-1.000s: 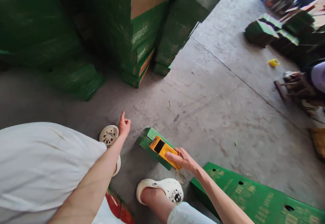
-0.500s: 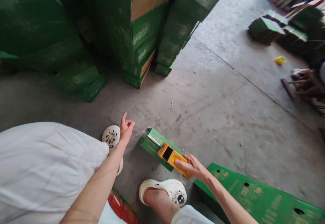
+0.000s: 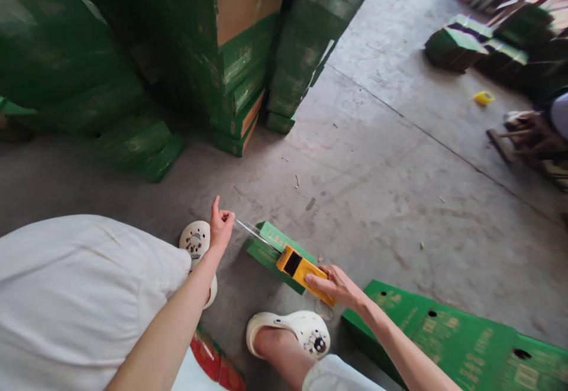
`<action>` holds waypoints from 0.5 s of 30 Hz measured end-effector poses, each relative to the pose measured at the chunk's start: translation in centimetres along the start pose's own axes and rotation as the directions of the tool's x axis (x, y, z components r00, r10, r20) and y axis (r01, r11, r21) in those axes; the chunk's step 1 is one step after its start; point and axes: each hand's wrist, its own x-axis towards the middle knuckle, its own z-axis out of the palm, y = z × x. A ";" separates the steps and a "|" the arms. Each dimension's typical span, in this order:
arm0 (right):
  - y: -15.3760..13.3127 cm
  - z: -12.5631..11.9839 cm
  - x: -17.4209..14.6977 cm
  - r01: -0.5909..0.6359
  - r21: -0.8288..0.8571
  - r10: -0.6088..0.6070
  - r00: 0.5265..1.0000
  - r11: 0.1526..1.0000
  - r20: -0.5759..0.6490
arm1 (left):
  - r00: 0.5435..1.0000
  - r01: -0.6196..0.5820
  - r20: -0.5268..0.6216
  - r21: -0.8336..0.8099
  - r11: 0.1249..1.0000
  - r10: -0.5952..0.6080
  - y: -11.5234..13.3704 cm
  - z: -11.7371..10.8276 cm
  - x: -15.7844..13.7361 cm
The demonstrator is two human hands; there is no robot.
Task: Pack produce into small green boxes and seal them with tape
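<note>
My right hand (image 3: 336,285) is closed around a yellow tape dispenser (image 3: 306,274) with a black part on its face, the thumb lying along its side. From the dispenser's front end a thin clear strip of tape (image 3: 257,236) runs up to the left. Its far end meets my left hand (image 3: 220,225), which is pinched with one finger pointing up. Beneath the dispenser and the strip lies a small green carton (image 3: 270,256) on the floor, partly hidden by the dispenser.
Tall stacks of green cartons (image 3: 249,54) rise ahead and to the left. More green cartons (image 3: 457,332) lie at lower right. A yellow tape roll (image 3: 483,97) rests on the concrete floor (image 3: 377,190) near a wooden pallet (image 3: 510,148). My white clogs (image 3: 297,332) flank the small carton.
The clear strip now shows stretched between my left hand and the dispenser, above the small carton. Both hands have stayed almost in place, and the view has shifted slightly.
</note>
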 end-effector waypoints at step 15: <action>0.4 0.6 0.8 -0.038 0.030 0.037 0.999 0.999 0.012 | 0.986 0.158 0.059 -0.005 0.987 -0.157 -7.3 3.2 -0.1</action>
